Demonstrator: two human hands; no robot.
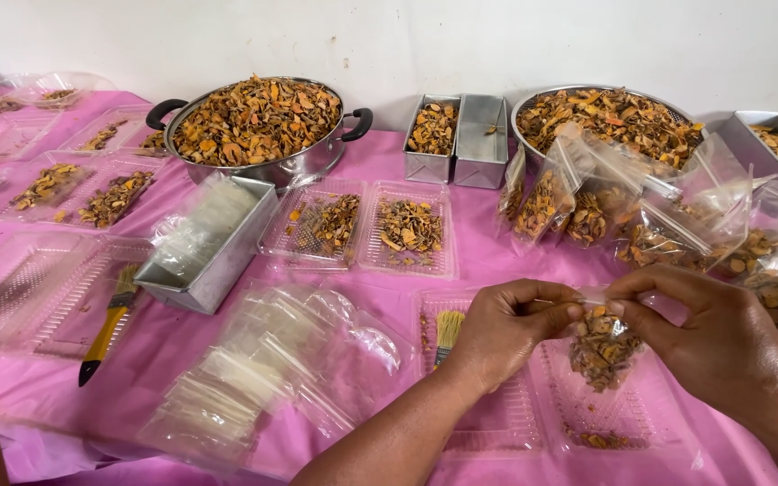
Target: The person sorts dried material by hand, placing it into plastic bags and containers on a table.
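Right of centre in the frame, your left hand [506,328] and right hand [718,337] pinch the top edge of a small clear bag [601,346] of dried orange chips, fingers clenched on it. It hangs above an open clear tray [506,423] on the pink cloth [461,216]. Filled bags [641,216] lean at upper right; a pot [258,126] of chips stands upper left.
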